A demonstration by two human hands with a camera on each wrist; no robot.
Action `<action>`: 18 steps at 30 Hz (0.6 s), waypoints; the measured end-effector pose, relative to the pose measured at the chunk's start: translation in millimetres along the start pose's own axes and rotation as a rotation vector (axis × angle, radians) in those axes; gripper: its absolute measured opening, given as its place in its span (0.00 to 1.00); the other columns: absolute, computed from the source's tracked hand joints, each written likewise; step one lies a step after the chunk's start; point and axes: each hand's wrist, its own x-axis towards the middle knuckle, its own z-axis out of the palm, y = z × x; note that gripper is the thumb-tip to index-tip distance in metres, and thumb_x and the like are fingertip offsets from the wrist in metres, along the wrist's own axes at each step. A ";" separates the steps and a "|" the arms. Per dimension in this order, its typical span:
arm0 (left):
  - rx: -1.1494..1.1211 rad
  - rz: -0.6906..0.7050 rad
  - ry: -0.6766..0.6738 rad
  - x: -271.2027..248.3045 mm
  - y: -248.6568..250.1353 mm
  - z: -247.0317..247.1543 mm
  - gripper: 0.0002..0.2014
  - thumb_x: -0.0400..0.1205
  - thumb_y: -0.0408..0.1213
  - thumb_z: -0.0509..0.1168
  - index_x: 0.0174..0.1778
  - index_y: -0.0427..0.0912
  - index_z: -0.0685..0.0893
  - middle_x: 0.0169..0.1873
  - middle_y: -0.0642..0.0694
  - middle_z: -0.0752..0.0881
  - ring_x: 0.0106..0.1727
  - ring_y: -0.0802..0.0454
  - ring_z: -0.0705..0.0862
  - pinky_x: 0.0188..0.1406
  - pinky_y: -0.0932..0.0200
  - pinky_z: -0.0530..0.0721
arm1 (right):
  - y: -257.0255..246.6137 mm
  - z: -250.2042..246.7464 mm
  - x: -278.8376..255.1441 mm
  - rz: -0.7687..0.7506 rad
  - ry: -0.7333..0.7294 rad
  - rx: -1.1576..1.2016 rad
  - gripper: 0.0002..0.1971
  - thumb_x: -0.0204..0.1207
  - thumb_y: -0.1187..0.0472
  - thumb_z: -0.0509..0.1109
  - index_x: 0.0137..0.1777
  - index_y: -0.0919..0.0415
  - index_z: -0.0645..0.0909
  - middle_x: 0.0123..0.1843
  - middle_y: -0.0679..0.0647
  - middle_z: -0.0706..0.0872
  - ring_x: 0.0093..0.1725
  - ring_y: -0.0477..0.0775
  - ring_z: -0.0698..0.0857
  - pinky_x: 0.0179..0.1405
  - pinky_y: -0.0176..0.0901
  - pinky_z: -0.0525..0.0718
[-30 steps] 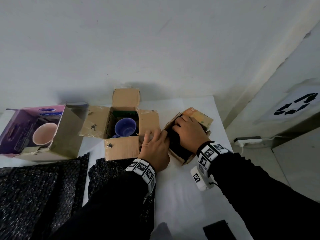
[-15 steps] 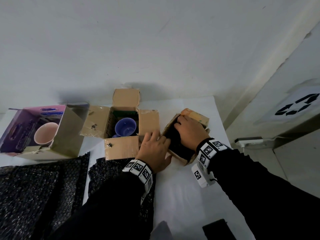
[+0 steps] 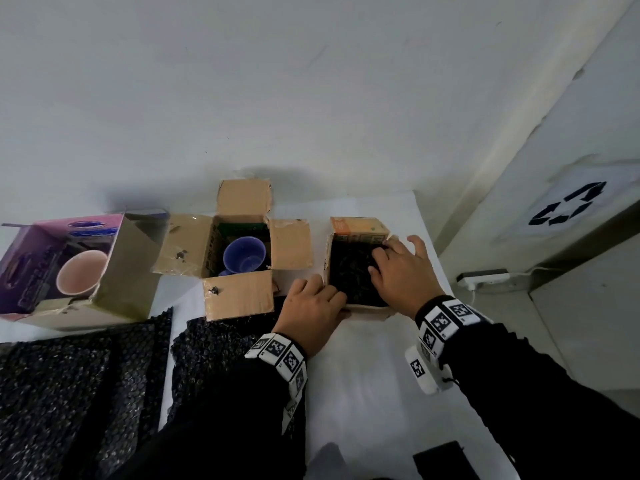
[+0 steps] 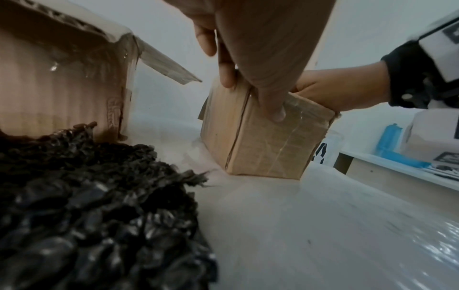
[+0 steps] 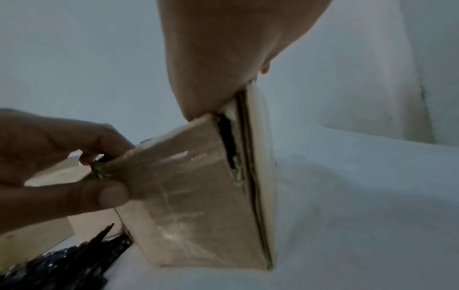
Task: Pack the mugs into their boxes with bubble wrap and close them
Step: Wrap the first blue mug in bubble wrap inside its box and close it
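Observation:
A small cardboard box [image 3: 358, 230] stands at the right of the white table, stuffed with black bubble wrap [image 3: 349, 271]; any mug inside is hidden. My left hand [image 3: 332, 292] pinches the box's near left corner [image 4: 268, 145], thumb on its front face. My right hand [image 3: 391, 251] lies flat on the wrap, fingers spread toward the box's right rim, palm against the box [image 5: 193, 196]. An open brown box [image 3: 239, 296] holds an unwrapped blue mug [image 3: 244, 254]. A purple box [image 3: 27, 268] on its side holds a pink mug [image 3: 81, 271].
Black bubble wrap sheets [image 3: 69, 393] cover the near left of the table. A dark flat object [image 3: 446, 462] lies at the near edge. The table's right edge runs just beyond the small box, with a power strip [image 3: 485, 277] on the floor. A wall stands close behind.
The small box was tilted and turned; now it stands square and upright. My right hand has slid from its far left corner toward its right rim. The left hand followed to the near corner.

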 end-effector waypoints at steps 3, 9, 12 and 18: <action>0.022 -0.002 0.008 0.9 -1.7 -1.6 0.12 0.75 0.53 0.68 0.42 0.47 0.84 0.47 0.49 0.85 0.53 0.43 0.77 0.49 0.48 0.70 | 1.2 -1.1 -7.4 -0.011 -0.023 0.035 0.15 0.80 0.52 0.55 0.55 0.58 0.81 0.54 0.55 0.87 0.62 0.58 0.83 0.74 0.60 0.58; -0.062 0.082 -0.004 4.2 -7.6 0.3 0.19 0.74 0.50 0.69 0.57 0.45 0.81 0.51 0.48 0.85 0.55 0.45 0.82 0.58 0.48 0.72 | -4.7 -11.7 -37.3 0.078 0.107 0.023 0.14 0.80 0.47 0.58 0.51 0.55 0.79 0.51 0.51 0.87 0.66 0.59 0.78 0.71 0.62 0.62; -0.059 0.103 0.009 9.5 -10.0 -1.9 0.16 0.76 0.52 0.63 0.52 0.47 0.84 0.44 0.50 0.86 0.49 0.46 0.83 0.60 0.46 0.71 | -10.6 -8.5 -40.1 0.095 0.046 0.024 0.17 0.80 0.46 0.54 0.51 0.55 0.80 0.53 0.51 0.88 0.71 0.59 0.76 0.70 0.62 0.60; -0.018 0.129 0.017 21.6 -15.9 -1.2 0.17 0.82 0.53 0.56 0.39 0.51 0.87 0.36 0.52 0.85 0.40 0.49 0.81 0.53 0.48 0.72 | -18.5 -8.6 -12.2 0.221 -0.095 0.049 0.24 0.80 0.46 0.48 0.66 0.58 0.76 0.71 0.57 0.79 0.83 0.60 0.57 0.75 0.66 0.46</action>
